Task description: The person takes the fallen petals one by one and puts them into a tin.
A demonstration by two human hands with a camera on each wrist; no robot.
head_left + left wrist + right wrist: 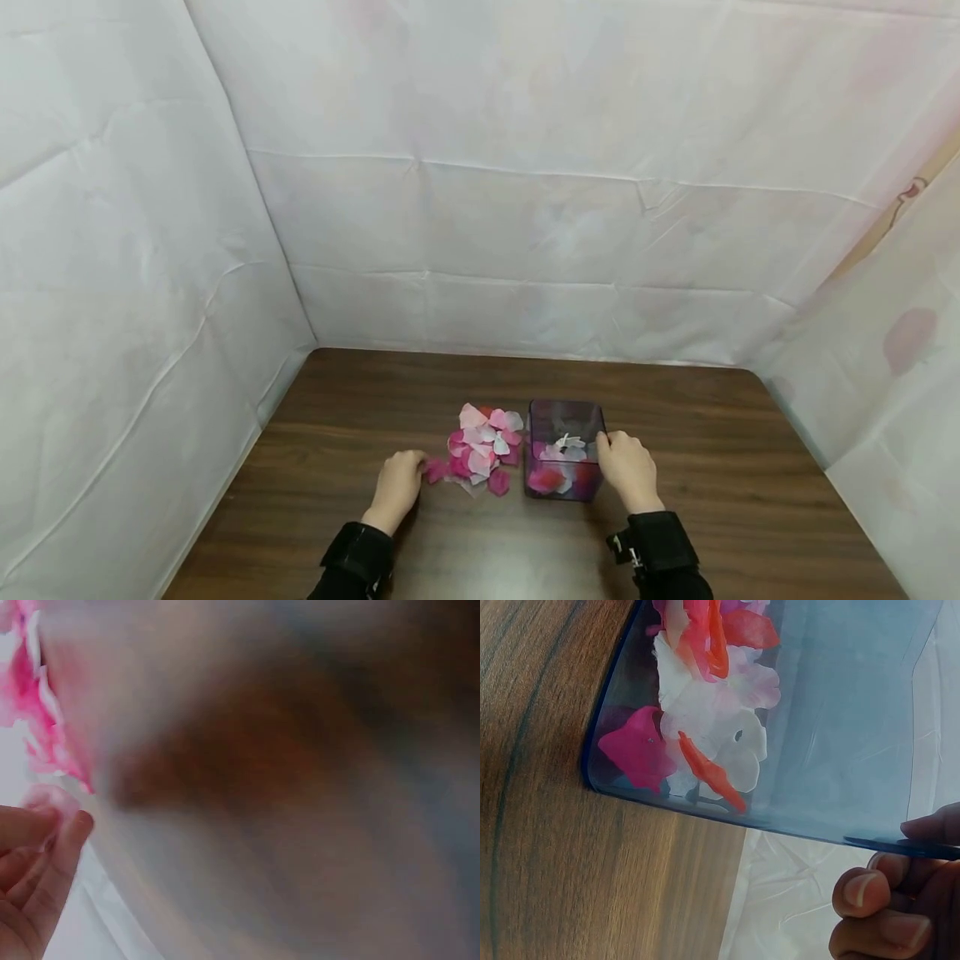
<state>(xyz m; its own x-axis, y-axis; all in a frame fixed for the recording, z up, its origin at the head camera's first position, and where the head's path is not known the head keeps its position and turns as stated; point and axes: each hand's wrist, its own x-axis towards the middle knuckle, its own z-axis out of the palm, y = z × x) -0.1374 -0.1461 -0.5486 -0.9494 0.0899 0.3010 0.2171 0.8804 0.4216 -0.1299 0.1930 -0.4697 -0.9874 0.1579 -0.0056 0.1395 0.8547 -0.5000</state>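
My left hand (397,485) is low over the table at the left side of a loose pile of pink, white and magenta fabric petals (480,442). In the left wrist view its thumb and fingertip pinch a pale pink petal (51,799). My right hand (628,468) grips the right side wall of a see-through dark plastic box (566,412), thumb on one face and curled fingers on the other. Inside the box lie several petals (720,697) in white, pink, magenta and red-orange, gathered at its bottom.
The brown wood-grain table (720,483) carries the pile and the box side by side near its middle. White cloth sheets (525,217) hang behind the table and along both sides. Black bands (663,540) wrap both wrists.
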